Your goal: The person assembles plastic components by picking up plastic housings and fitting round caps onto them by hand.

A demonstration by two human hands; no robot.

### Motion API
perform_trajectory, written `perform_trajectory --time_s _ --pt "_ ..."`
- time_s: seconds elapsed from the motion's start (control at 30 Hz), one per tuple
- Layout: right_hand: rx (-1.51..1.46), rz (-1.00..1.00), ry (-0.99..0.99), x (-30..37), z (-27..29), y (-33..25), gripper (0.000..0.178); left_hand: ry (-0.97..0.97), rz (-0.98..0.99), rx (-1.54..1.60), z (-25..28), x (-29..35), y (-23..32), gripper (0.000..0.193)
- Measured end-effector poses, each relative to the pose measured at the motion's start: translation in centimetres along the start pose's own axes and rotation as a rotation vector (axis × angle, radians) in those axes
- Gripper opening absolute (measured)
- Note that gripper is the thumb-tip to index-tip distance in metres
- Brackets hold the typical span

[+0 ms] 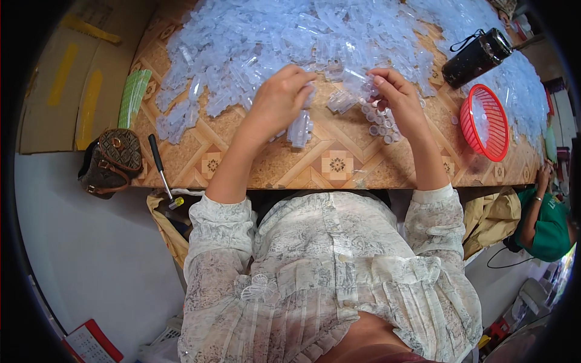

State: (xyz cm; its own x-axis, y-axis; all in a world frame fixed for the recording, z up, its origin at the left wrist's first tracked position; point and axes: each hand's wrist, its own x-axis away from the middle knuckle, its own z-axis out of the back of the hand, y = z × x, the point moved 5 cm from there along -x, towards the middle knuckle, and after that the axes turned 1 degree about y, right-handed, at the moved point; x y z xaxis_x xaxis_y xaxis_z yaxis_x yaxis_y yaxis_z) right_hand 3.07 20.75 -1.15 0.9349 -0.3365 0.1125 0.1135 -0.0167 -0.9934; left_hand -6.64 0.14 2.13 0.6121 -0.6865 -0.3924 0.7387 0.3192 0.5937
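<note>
My left hand (275, 103) is closed, thumb against fingers, over the near side of a heap of clear plastic tubes (242, 48). Whatever it pinches is mostly hidden; a bit of clear plastic shows by the fingertips. Just below it, several clear tubes (299, 130) lie together on the table. To the right, my right hand (399, 100) pinches a clear plastic tube (358, 78) between thumb and index finger. Small round white-rimmed caps (384, 128) lie in a cluster under that hand. Between my hands rest a few loose tubes (342, 101).
A red plastic basket (484, 123) and a black flask (477, 58) stand at the right. At the left are a brown patterned bag (111, 162), a black-handled tool (158, 160) and a cardboard box (72, 78). Another person in a green shirt (548, 227) sits at far right.
</note>
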Motion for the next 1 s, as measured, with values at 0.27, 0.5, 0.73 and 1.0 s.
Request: perform_trajectory --time_s 0.27,0.5,0.73,1.0 --pt "0.020 0.106 -0.067 1.1 -0.1 -0.1 0.027 -0.191 0.419 0.909 -5.0 -0.1 2.5 0.035" --pt "-0.466 -0.029 0.129 3.2 -1.4 1.2 0.049 0.314 0.017 0.208 -4.7 1.1 5.9 0.030" --pt "-0.630 0.013 0.175 3.9 1.3 2.4 0.042 0.119 0.055 0.209 -5.4 1.1 4.4 0.031" --pt "-0.809 0.034 0.158 4.4 2.3 2.7 0.038 -0.221 0.173 -0.296 -6.7 -0.2 2.9 0.046"
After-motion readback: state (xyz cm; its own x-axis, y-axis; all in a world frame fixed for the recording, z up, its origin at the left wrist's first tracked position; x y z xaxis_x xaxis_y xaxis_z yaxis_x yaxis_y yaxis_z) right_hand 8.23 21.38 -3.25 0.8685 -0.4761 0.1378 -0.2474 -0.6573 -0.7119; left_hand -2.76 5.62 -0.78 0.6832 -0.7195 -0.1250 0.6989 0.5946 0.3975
